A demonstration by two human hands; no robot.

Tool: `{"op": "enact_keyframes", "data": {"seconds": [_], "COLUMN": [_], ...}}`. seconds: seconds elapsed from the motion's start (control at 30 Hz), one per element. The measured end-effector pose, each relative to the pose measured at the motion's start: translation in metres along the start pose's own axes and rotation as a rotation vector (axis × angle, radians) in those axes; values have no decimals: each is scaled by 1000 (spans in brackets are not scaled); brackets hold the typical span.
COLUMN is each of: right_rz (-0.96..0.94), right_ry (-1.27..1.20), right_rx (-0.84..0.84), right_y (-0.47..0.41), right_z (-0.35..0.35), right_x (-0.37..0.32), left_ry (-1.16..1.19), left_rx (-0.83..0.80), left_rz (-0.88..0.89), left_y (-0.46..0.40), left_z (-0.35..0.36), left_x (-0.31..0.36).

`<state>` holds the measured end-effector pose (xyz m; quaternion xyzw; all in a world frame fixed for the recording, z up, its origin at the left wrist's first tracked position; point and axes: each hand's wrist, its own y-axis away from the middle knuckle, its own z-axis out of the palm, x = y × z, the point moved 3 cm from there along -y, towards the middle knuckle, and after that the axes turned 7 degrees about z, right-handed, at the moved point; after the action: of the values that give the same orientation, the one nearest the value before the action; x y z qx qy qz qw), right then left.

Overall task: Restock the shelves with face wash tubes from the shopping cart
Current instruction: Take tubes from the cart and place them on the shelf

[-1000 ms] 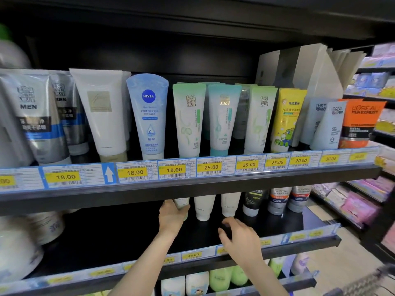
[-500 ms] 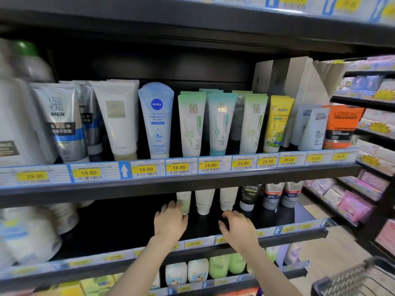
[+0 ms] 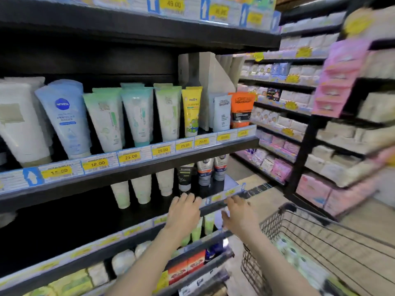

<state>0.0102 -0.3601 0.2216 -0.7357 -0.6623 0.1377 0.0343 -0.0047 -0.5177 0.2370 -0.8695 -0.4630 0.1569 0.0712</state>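
Two bare hands at the black shelf edge, fingers loose, grasping nothing.
Left hand and right hand hover near three pale green-white face wash tubes, upright, caps down; black wire shopping cart right.

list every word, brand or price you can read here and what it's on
"NIVEA": blue tube
"L'OREAL MEN EXPERT": orange tube
"18.00": shelf tag
"25.00": next tag
"25.00": third tag
"49.00": top shelf tag
All other tags, tube print and the far aisle's packs are too blurred.
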Motion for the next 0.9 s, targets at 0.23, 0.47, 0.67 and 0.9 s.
{"op": "enact_keyframes", "data": {"seconds": [0.23,0.47,0.67,0.9], "right_rz": [196,368,561,765], "right_ry": [55,50,36,-37], "right_rx": [-7,-96,-240,-426], "right_y": [48,94,132,151], "right_z": [-15,-14,24,96], "right_x": [145,272,345,390], "left_ry": [92,196,212,200], "left_rx": [-81,-149,-307,-508], "left_rz": [268,355,457,569], "left_y": [-58,-98,-115,-137], "left_z": [2,29,68,152], "left_x": [144,270,337,376]}}
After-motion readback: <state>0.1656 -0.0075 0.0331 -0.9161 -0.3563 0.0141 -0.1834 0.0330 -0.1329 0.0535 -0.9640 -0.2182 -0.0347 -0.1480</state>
